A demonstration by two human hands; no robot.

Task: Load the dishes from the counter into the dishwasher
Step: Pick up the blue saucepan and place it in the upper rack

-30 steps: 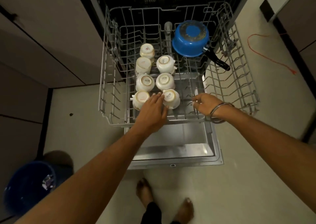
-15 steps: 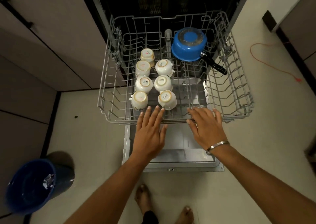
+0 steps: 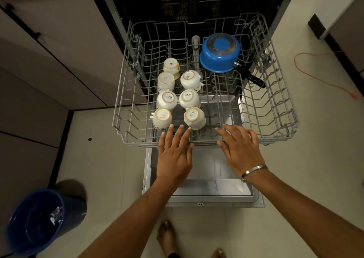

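The fingers (image 3: 184, 134) of the left hand (image 3: 174, 155) are straight and spread apart, lying over the front edge of the wire rack (image 3: 275, 104). The fingers (image 3: 234, 133) of the right hand (image 3: 239, 151) are straight and spread too, resting on the same front edge. Neither hand holds anything. The right wrist wears a metal bangle (image 3: 254, 171).

Just past the left fingertips stand seven white cups (image 3: 186, 98), all upside down (in two rows, side by side). At the back right of the rack sits a blue pot (image 3: 219, 53), upside down, with its black handle (image 3: 250, 75) pointing right. The rack is pulled out over the open dishwasher door (image 3: 208, 187). A blue bucket (image 3: 35, 222) stands on the floor at the left. Two bare feet (image 3: 167, 238) show at the bottom.
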